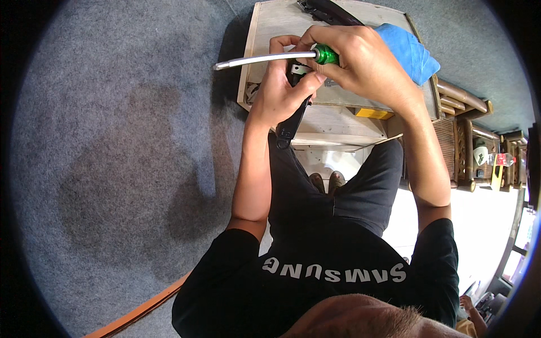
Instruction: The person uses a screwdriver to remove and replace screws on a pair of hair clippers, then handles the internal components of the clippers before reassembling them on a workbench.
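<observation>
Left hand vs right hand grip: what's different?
The left hand clasps a black strap-like object from below; the right hand comes over the top, gripping a screwdriver by its green handle. Right sits higher in frame. Both are closed, touching, above the wooden table.

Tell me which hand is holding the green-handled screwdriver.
The right hand grips the green-handled screwdriver with its metal shaft pointing left; the left hand holds a black tool beneath.

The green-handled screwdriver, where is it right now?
In the head view, the green-handled screwdriver is near the top centre, gripped in the right hand above the left hand, its metal shaft pointing left over the wooden table.
</observation>
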Demonstrator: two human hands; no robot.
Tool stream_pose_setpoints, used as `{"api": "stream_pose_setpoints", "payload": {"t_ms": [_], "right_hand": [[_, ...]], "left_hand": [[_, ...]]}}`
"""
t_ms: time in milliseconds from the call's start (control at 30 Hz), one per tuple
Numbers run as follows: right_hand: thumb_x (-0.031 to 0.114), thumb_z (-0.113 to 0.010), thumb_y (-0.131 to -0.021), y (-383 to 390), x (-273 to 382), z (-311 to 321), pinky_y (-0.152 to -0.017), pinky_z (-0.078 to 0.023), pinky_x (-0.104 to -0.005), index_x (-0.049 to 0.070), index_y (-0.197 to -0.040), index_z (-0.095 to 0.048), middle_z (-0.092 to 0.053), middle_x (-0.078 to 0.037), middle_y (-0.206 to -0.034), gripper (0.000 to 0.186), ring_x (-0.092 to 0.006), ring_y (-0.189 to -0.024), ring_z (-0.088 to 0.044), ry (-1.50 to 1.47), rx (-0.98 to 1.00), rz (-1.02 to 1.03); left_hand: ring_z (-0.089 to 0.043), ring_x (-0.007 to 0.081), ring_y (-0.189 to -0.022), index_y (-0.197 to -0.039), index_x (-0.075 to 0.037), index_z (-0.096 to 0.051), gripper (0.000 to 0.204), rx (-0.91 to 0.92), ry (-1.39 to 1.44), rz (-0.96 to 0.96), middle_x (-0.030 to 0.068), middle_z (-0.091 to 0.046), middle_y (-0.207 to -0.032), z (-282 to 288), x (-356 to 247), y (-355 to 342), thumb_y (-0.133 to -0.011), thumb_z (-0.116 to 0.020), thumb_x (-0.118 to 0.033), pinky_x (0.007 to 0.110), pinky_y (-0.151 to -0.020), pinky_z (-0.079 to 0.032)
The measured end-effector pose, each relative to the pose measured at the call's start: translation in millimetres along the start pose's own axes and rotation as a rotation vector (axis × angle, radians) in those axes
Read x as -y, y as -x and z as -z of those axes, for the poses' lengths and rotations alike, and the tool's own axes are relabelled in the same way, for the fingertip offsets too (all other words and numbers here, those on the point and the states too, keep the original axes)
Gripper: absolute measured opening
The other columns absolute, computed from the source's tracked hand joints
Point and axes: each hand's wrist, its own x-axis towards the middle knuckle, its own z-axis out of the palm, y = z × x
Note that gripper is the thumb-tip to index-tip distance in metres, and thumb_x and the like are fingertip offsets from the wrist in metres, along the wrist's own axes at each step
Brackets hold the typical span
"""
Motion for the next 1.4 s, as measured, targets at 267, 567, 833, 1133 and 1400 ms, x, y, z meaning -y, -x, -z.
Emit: {"api": "stream_pose_setpoints", "payload": {"t_ms": [267, 567, 833, 1133, 1400], "right_hand": [[0.014, -0.073, -0.093, 7, -4, -8, -0.067, -0.055, -0.0378, 0.0, -0.108, -0.071, -0.071, -0.014, -0.075, 0.02, -0.0266, -0.073, -0.072, -0.383, 0.067, -0.24], [0.019, -0.076, -0.092, 2, -3, 4, -0.065, -0.055, -0.0414, 0.001, -0.099, -0.074, -0.07, -0.018, -0.073, 0.02, -0.0352, -0.071, -0.072, -0.28, 0.108, -0.216], [0.022, -0.077, -0.091, 2, -9, 7, -0.064, -0.053, -0.0412, 0.0, -0.096, -0.076, -0.069, -0.018, -0.073, 0.022, -0.0333, -0.067, -0.07, -0.261, 0.131, -0.2], [0.019, -0.075, -0.089, -11, -2, 12, -0.064, -0.055, -0.0401, -0.001, -0.098, -0.076, -0.071, -0.018, -0.073, 0.022, -0.0304, -0.067, -0.072, -0.243, 0.234, -0.293], [0.024, -0.079, -0.088, -6, -18, -5, -0.067, -0.054, -0.0336, -0.004, -0.101, -0.074, -0.072, -0.01, -0.075, 0.032, -0.0162, -0.071, -0.07, -0.54, 0.142, -0.455]], "left_hand": [[-0.065, 0.0109, -0.073, -0.139, -0.001, -0.031, 0.063, -0.016, 0.013, -0.002, 0.0153, -0.06, -0.112, -4, -5, 0, -0.092, -0.072, -0.012, 0.025, -0.059, -0.055], [-0.065, 0.0148, -0.071, -0.145, -0.003, -0.032, 0.064, -0.009, -0.044, -0.002, 0.0135, -0.059, -0.105, -3, -2, 1, -0.095, -0.071, -0.012, 0.03, -0.06, -0.055], [-0.063, 0.0095, -0.073, -0.14, -0.002, -0.03, 0.066, 0.003, -0.006, 0.026, 0.0139, -0.06, -0.116, -1, -1, 0, -0.094, -0.075, -0.014, 0.025, -0.058, -0.053], [-0.063, 0.0102, -0.077, -0.138, -0.001, -0.031, 0.064, 0.002, -0.008, 0.014, 0.0164, -0.059, -0.12, -2, -4, 1, -0.094, -0.075, -0.015, 0.026, -0.062, -0.054], [-0.062, 0.0122, -0.071, -0.14, -0.005, -0.034, 0.058, 0.012, -0.025, -0.006, 0.0149, -0.066, -0.106, -2, 5, 0, -0.095, -0.071, -0.01, 0.029, -0.061, -0.055]]}}
